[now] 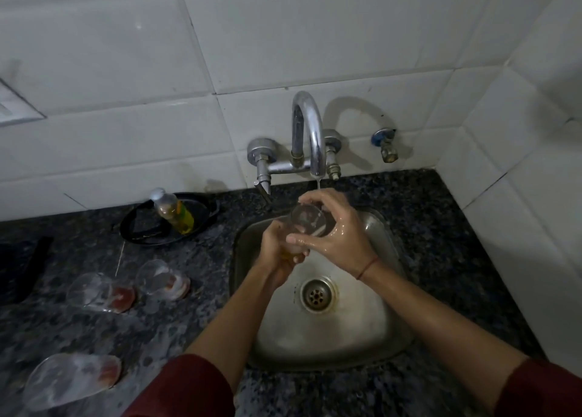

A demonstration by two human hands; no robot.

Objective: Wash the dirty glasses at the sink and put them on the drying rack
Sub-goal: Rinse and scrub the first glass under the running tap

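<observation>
A clear glass (307, 219) is tilted under the thin stream from the chrome tap (310, 136), over the steel sink (387, 331). My left hand (277, 246) grips its base from below, with something yellowish in the palm. My right hand (338, 230), wet, wraps over its rim and side. Three dirty glasses stand on the dark granite counter to the left: one (97, 292) with red residue, one (162, 279) beside it, and a larger one (72, 379) at the near left.
A bottle of yellow dish soap (174, 211) lies in a black pan (138, 227) behind the glasses. A wall valve (385, 144) sticks out right of the tap. A dark object (22, 268) sits at the far left. White tiled walls close the back and right.
</observation>
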